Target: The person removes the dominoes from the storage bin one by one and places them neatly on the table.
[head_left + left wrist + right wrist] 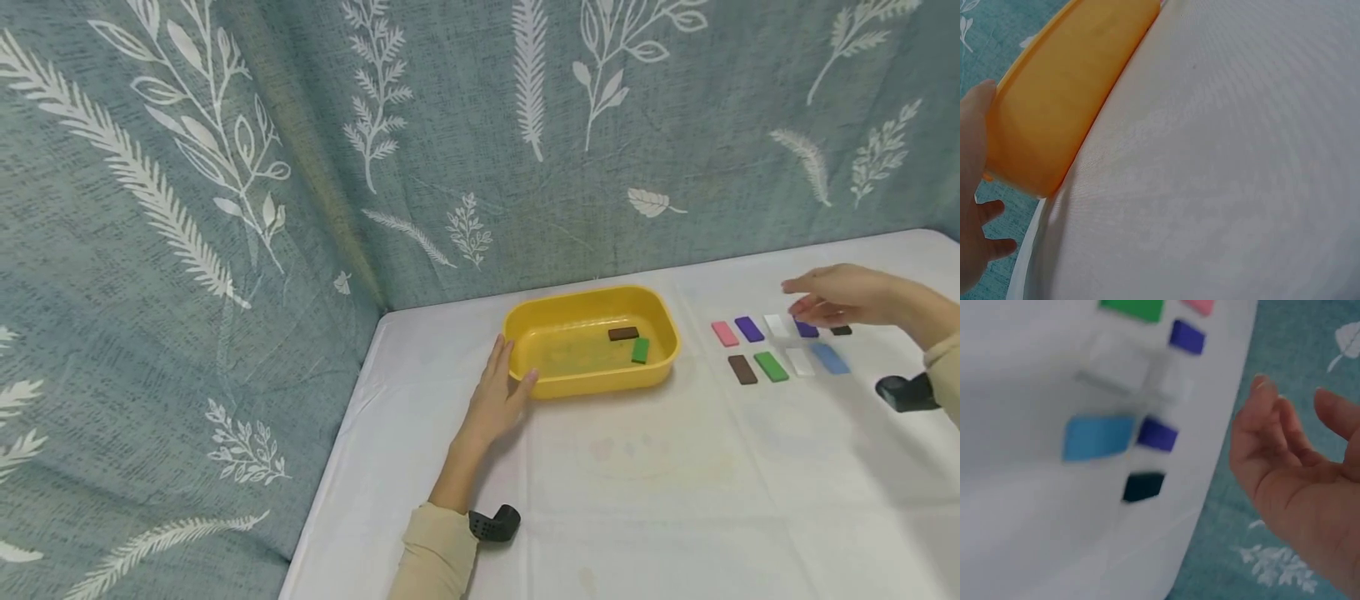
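Observation:
My left hand [495, 404] lies against the left end of a yellow plastic tray [592, 386], its fingers fairly straight and the thumb at the near rim. In the left wrist view the thumb [984, 94] touches the tray's rim [1022, 56]. Inside the tray lie a dark brown block [623, 333] and a green block [640, 350], both small, flat and rectangular. On the right, my right hand [847, 293] hovers above the back row of similar blocks, fingers loosely bent with nothing between them. It partly covers a purple block [807, 328]; a black block [1144, 487] lies nearby.
Back row: a pink block [724, 334], another purple block [749, 329] and a white block [777, 326]. In front lie brown [742, 370], green [771, 367], white [800, 362] and blue [830, 358] blocks. A leaf-patterned curtain [465, 150] borders the white-covered table [637, 500].

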A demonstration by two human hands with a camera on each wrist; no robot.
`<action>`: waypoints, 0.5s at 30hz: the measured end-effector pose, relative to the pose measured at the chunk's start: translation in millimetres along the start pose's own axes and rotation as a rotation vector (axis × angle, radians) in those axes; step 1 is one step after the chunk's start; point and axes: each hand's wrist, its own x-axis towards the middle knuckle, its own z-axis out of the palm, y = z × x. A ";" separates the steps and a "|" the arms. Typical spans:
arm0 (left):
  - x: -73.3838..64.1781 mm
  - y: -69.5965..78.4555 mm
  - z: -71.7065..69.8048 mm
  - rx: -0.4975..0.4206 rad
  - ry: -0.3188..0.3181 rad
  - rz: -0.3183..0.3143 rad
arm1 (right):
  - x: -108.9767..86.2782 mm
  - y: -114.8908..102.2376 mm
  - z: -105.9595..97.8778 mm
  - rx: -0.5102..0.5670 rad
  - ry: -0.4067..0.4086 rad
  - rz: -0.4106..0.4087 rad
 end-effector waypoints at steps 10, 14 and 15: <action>-0.1 -2.3 -1.2 0.003 -0.016 -0.007 | 13.8 -66.9 50.9 0.257 -0.092 -0.123; -0.1 -2.9 -1.7 0.004 -0.020 -0.019 | 23.0 -82.9 70.7 0.293 -0.112 -0.139; 0.0 -2.9 -1.7 0.005 -0.022 -0.020 | 24.8 -86.0 75.3 0.304 -0.119 -0.138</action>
